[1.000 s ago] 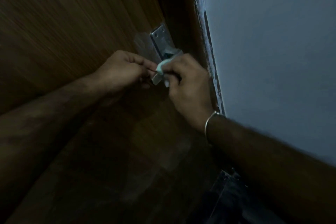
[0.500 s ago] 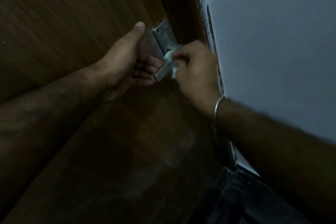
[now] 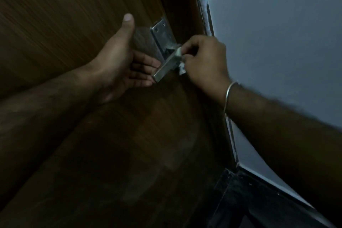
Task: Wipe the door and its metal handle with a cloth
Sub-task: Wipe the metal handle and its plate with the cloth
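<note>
I'm on the handle [image 3: 166, 66] step: my right hand [image 3: 205, 63] pinches the cloth [image 3: 180, 61] closed against the lever's right end, near the door [image 3: 74, 24] edge; my left hand [image 3: 118, 61] lies open, fingers under its left tip. Next, I'd slide leftward; frame [image 3: 185, 5] crowds the right, bare door left
</note>
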`<control>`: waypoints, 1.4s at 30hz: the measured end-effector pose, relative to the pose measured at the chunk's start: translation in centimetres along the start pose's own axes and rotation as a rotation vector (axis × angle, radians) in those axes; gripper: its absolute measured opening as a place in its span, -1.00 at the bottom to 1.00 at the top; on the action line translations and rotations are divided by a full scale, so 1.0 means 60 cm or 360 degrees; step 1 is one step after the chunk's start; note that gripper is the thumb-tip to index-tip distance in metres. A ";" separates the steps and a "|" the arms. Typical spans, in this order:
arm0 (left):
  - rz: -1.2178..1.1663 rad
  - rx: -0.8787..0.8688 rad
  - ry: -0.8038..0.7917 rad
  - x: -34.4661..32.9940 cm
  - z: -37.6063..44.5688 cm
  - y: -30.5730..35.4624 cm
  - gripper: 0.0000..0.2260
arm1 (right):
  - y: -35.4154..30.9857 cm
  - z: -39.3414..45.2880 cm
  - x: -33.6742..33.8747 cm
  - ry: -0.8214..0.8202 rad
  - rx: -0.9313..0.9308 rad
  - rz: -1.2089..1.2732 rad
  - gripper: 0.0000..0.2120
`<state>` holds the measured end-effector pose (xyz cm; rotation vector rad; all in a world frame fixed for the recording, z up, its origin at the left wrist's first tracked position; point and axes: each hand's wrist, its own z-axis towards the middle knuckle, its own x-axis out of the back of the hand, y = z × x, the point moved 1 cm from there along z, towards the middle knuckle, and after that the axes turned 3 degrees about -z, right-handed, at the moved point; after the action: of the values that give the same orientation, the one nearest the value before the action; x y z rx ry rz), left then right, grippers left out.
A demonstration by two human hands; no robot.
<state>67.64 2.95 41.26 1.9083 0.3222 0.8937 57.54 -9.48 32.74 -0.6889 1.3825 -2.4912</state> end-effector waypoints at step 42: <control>-0.0053 0.0028 0.0142 -0.026 -0.022 -0.038 -0.38 | -0.050 -0.045 -0.034 0.0016 0.0207 -0.0431 -0.81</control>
<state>65.95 4.08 38.98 1.8773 0.4153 0.9586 58.10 -5.07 33.47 -0.8890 1.1855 -2.7646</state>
